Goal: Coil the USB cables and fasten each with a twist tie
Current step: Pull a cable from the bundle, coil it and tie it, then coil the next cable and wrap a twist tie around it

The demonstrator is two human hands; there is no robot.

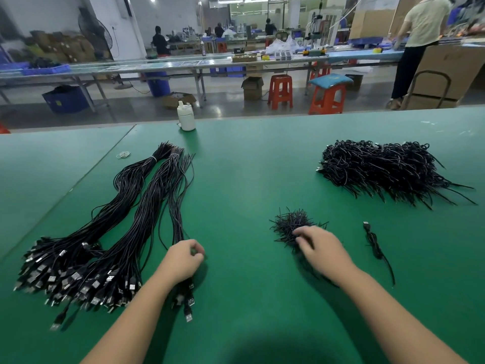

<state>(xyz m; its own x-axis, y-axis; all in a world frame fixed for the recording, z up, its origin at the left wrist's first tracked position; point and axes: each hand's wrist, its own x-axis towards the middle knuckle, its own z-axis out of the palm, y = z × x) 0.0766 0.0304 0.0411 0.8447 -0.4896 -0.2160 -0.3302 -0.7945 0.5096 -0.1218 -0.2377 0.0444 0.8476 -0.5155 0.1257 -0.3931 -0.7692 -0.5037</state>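
A green matte counter [249, 179] fills the lower two thirds of the frame. At the lower left, long bundles of uncoiled USB cables [110, 232] are laid out, thin, black and glossy; their long axis runs from the metal plugs massed at the lower left up toward the bare wire ends at the upper centre-left. One bundle is bound near its far end by a pale band. A small loop of pale rubber bands [123, 154] lies just beside those far ends. A white plastic bottle [186, 116] stands upright at the far edge of the counter. At the upper right, a dense heap of coiled cables [380, 169] is seen, its loose tails pointing to the lower right. A single coiled cable [376, 248] lies apart at the right, plug end pointing up the frame. A small bristly pile of short black twist ties [288, 224] sits at centre right.

The left hand [183, 261] is curled at the right-hand bundle, near its plug end; whether a cable is gripped cannot be told. The right hand [319, 248] rests on the near edge of the tie pile, fingers bent down into it and blurred; a pinch cannot be confirmed. The hands are well apart.

Behind the counter, red plastic stools [280, 91], long benches and standing persons are noted.
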